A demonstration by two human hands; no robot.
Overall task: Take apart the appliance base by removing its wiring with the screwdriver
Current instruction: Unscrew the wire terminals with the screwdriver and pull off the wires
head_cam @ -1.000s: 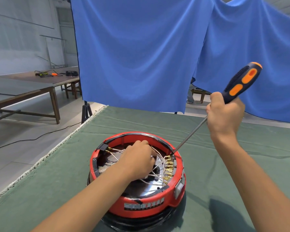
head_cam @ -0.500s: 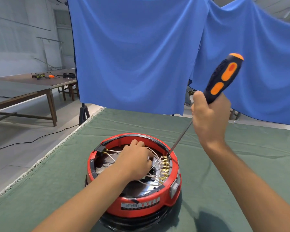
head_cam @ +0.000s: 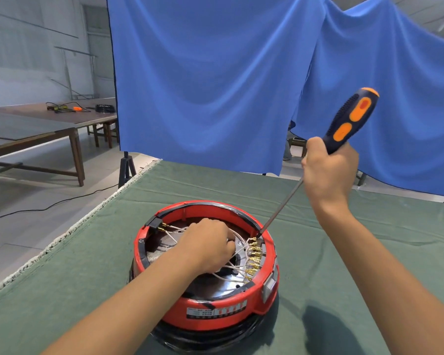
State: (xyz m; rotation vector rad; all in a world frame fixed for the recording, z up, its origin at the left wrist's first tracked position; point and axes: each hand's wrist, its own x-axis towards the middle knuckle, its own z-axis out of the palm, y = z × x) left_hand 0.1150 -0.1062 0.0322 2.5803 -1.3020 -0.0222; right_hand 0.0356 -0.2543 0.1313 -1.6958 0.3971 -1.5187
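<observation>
Head view: sitting at 6 o'clock on the green cloth-covered surface (head_cam: 369, 239), round red plastic appliance base (head_cam: 223, 307). Left hand (head_cam: 207, 248) curling onto white wiring (head_cam: 226, 267); right hand (head_cam: 330, 172) gripping orange-and-navy screwdriver (head_cam: 350, 120), tip touching brass terminals (head_cam: 253, 260) at 3 o'clock.

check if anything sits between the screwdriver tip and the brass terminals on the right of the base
Nothing visible does. The screwdriver, gripped by the right hand, already has its tip at the top of the brass terminals. The left hand holds white wires left of them, beside the path.
</observation>
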